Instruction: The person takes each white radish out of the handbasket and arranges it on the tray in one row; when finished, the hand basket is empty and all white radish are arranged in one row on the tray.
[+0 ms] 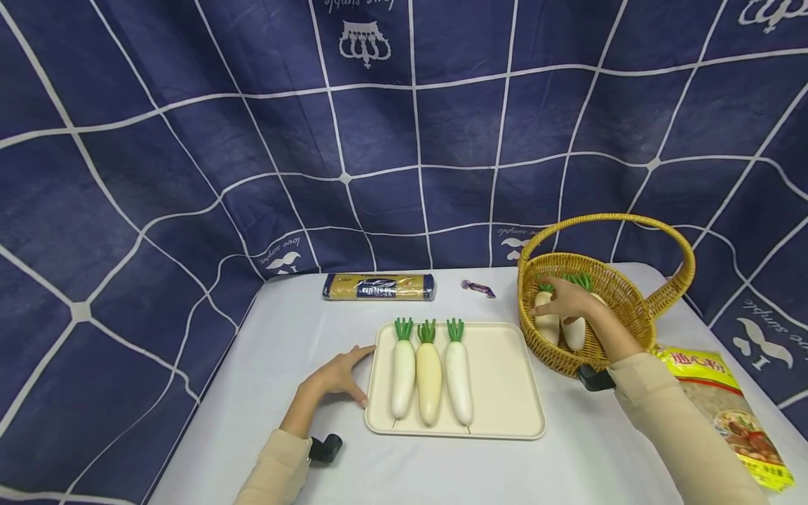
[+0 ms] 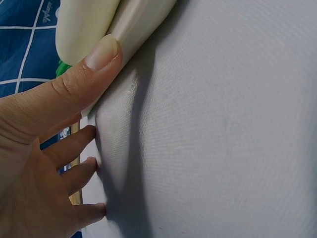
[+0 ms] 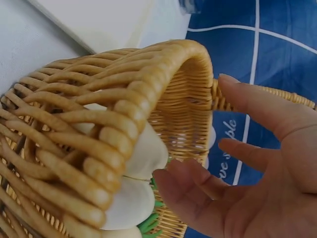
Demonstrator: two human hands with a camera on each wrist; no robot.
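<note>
Three daikon radishes with green tops lie side by side on a cream tray [image 1: 505, 382]: a white one [image 1: 403, 379], a yellowish one [image 1: 429, 382] and another white one [image 1: 459, 382]. My left hand [image 1: 334, 375] is at the tray's left edge, its thumb [image 2: 101, 54] against the rim and its fingers spread. Over the mouth of a wicker basket [image 1: 539, 351] hovers my right hand [image 1: 571, 300], fingers loosely bent with nothing between them in the right wrist view. Inside the basket several white radishes [image 3: 131, 203] lie just beyond the fingertips, partly hidden by wicker and hand.
Behind the tray lie a yellow-and-blue noodle packet [image 1: 379, 287] and a small purple wrapped candy [image 1: 477, 287]. A yellow food bag [image 1: 726, 414] lies at the right, partly under the right sleeve. The basket's tall handle [image 1: 606, 217] arches over it. A blue checked curtain [image 1: 379, 140] stands behind.
</note>
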